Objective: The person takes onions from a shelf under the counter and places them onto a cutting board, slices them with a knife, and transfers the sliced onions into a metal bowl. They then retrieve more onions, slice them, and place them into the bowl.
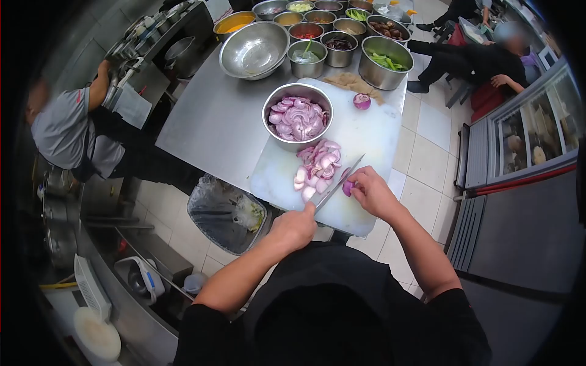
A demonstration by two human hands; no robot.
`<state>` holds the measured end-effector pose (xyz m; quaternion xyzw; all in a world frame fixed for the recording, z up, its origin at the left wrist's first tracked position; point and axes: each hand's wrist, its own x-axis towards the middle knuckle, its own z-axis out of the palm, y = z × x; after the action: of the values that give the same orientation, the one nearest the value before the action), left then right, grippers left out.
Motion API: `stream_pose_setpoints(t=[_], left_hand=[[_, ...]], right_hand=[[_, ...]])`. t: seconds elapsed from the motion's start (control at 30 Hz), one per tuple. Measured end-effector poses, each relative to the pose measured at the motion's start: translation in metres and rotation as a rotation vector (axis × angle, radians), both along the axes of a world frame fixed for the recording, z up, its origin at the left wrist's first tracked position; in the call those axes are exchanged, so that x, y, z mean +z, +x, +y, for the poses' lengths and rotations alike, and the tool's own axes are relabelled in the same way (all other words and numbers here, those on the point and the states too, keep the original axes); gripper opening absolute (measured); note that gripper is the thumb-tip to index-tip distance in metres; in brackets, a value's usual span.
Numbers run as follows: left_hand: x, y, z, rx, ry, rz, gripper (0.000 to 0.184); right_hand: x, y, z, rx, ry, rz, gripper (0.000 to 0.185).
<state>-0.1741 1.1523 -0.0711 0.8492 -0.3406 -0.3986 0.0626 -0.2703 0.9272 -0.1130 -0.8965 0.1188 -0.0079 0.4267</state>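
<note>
My left hand (294, 228) is closed round the handle of a kitchen knife (334, 186), whose blade points up and to the right over a white cutting board (268, 177). Fingers of my right hand (373, 193) pinch a piece of purple onion (348, 188) close beside the blade. Sliced onion (322, 160) lies heaped on the board to the left of the knife. Behind that heap stands a steel pot (266, 122) full of onion slices (298, 119). One more purple onion (362, 101) rests at the board's far right.
A brown cloth (354, 85) lies at the board's back edge. Steel bowls (253, 52) and pots (383, 70) of cut food crowd the table's far end. Below the table's left edge is a lined bin (210, 210). One person (70, 131) stands left; another (488, 61) is at right.
</note>
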Motion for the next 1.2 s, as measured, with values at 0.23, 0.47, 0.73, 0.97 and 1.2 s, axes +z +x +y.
stream_pose_setpoints(t=[0.23,0.47,0.73,0.97,1.2], left_hand=[[-0.005,-0.002,0.005,-0.040,-0.036,-0.076,0.029],[-0.002,0.000,-0.001,-0.059,-0.032,-0.061,0.028],[-0.008,-0.001,-0.001,-0.082,-0.017,-0.052,0.029],[-0.004,0.000,-0.002,-0.084,-0.065,-0.063,0.029],[-0.002,-0.003,0.004,-0.067,-0.011,-0.031,0.027]], right_hand=[[-0.010,-0.001,0.000,0.080,-0.114,-0.171,0.010],[-0.020,-0.006,0.008,0.022,-0.169,-0.307,0.009],[-0.025,-0.009,0.009,-0.041,-0.179,-0.317,0.011],[-0.027,-0.011,0.010,-0.041,-0.201,-0.339,0.009],[-0.026,-0.011,0.008,-0.060,-0.195,-0.369,0.008]])
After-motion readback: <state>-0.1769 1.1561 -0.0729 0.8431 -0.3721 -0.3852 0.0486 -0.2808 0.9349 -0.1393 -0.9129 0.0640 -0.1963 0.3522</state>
